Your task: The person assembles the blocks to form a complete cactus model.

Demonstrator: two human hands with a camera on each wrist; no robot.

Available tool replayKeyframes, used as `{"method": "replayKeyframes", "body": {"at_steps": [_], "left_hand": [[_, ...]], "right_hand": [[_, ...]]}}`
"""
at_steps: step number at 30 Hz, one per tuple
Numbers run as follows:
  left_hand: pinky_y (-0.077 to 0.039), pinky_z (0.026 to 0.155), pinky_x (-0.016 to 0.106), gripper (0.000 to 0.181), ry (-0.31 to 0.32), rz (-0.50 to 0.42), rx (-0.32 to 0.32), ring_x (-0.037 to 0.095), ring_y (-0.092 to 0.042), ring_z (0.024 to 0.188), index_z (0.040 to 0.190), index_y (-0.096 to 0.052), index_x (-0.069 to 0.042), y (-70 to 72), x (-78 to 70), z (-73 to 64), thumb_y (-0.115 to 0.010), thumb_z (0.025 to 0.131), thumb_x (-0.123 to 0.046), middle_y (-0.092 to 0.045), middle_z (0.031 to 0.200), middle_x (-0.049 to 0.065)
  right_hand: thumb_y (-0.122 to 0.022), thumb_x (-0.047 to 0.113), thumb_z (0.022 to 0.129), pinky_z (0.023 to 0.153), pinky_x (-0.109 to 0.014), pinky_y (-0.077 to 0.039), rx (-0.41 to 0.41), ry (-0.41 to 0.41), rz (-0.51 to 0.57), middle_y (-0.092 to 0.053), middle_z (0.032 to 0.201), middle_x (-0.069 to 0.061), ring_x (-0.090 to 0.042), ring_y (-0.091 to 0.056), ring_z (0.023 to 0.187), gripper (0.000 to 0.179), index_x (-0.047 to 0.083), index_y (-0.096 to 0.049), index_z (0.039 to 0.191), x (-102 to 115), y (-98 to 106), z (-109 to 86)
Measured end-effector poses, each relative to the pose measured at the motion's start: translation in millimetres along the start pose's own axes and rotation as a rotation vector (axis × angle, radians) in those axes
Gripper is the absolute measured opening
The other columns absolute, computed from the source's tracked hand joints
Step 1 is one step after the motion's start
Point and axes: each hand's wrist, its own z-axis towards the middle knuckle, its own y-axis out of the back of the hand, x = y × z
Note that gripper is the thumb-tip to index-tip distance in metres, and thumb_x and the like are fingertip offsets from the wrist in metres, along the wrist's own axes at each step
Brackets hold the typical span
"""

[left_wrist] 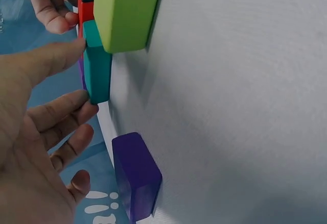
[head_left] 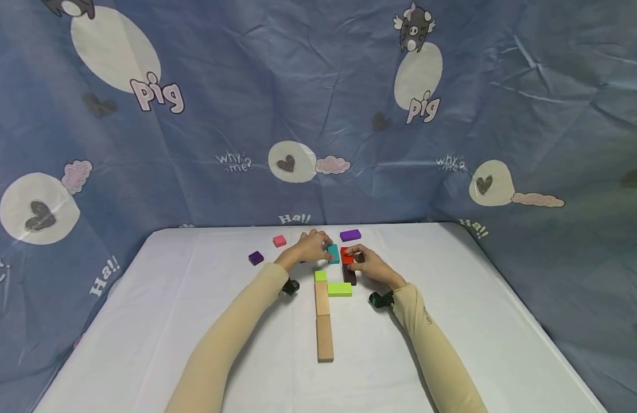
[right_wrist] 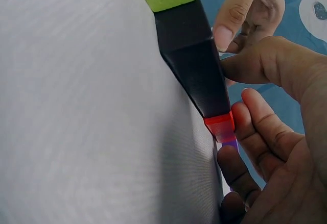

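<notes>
My left hand (head_left: 312, 246) pinches a teal block (head_left: 333, 254) between thumb and fingers. In the left wrist view the thumb is at one end of the teal block (left_wrist: 97, 68) and the fingertips at the other. To its right, my right hand (head_left: 371, 265) holds a red block (head_left: 346, 256) between thumb and fingers. A dark brown block (head_left: 349, 276) lies against the red one on its near side. From the right wrist, the red block (right_wrist: 220, 126) shows beyond the dark block (right_wrist: 194, 60), with fingertips along its side.
Two wooden blocks (head_left: 324, 338) form a line toward the front, topped by a small lime block (head_left: 321, 276). Beside it lies a longer lime block (head_left: 340, 289). Purple (head_left: 350, 235), pink (head_left: 279, 241) and dark purple blocks (head_left: 256, 258) lie around; another purple block (left_wrist: 135, 175) is near my left hand.
</notes>
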Motion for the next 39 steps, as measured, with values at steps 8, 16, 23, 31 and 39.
{"method": "replayKeyframes", "body": {"at_steps": [8, 16, 23, 31, 39], "left_hand": [[-0.027, 0.105, 0.046, 0.055, -0.017, 0.004, 0.006, 0.025, -0.044, 0.125, 0.128, -0.062, -0.011, 0.2, 2.0, 0.1, -0.072, 0.084, -0.042, -0.056, 0.133, 0.006], [-0.029, 0.101, 0.045, 0.058, -0.032, 0.019, -0.017, 0.024, -0.046, 0.12, 0.126, -0.064, -0.01, 0.9, 1.8, -2.4, -0.075, 0.081, -0.044, -0.058, 0.128, 0.005], [-0.029, 0.104, 0.046, 0.058, -0.016, 0.023, 0.015, 0.024, -0.046, 0.12, 0.126, -0.064, -0.011, 5.0, 5.5, -7.9, -0.075, 0.081, -0.045, -0.058, 0.128, 0.005], [-0.025, 0.111, 0.049, 0.055, -0.01, 0.018, 0.045, 0.023, -0.046, 0.124, 0.124, -0.064, -0.014, 13.9, 16.8, -20.7, -0.076, 0.08, -0.044, -0.057, 0.131, 0.003], [-0.021, 0.113, 0.055, 0.057, -0.028, -0.017, 0.063, 0.025, -0.047, 0.123, 0.123, -0.064, -0.012, 16.5, 19.8, -30.9, -0.077, 0.079, -0.044, -0.058, 0.128, 0.005]], "right_hand": [[-0.068, 0.011, 0.085, 0.091, -0.036, -0.038, -0.01, -0.027, -0.014, -0.058, 0.122, -0.009, -0.023, -0.05, 0.105, 0.037, 0.01, -0.057, 0.12, 0, -2, 0.3], [-0.069, 0.012, 0.085, 0.098, -0.041, -0.038, -0.017, -0.028, -0.032, -0.058, 0.124, -0.009, -0.024, -0.051, 0.109, 0.037, 0.011, -0.056, 0.12, 1, -2, -0.3], [-0.07, 0.013, 0.085, 0.098, -0.042, -0.038, -0.005, -0.016, -0.022, -0.058, 0.125, -0.011, -0.026, -0.051, 0.111, 0.039, 0.01, -0.056, 0.121, 3, -4, -1.7], [-0.069, 0.01, 0.085, 0.09, -0.032, -0.041, -0.018, -0.011, -0.007, -0.058, 0.123, -0.01, -0.022, -0.053, 0.106, 0.037, 0.011, -0.056, 0.12, 2, 1, -2.4], [-0.069, 0.011, 0.085, 0.095, -0.037, -0.04, -0.011, -0.034, -0.029, -0.058, 0.124, -0.01, -0.025, -0.053, 0.109, 0.037, 0.012, -0.056, 0.12, 2, -1, -2.1]]}}
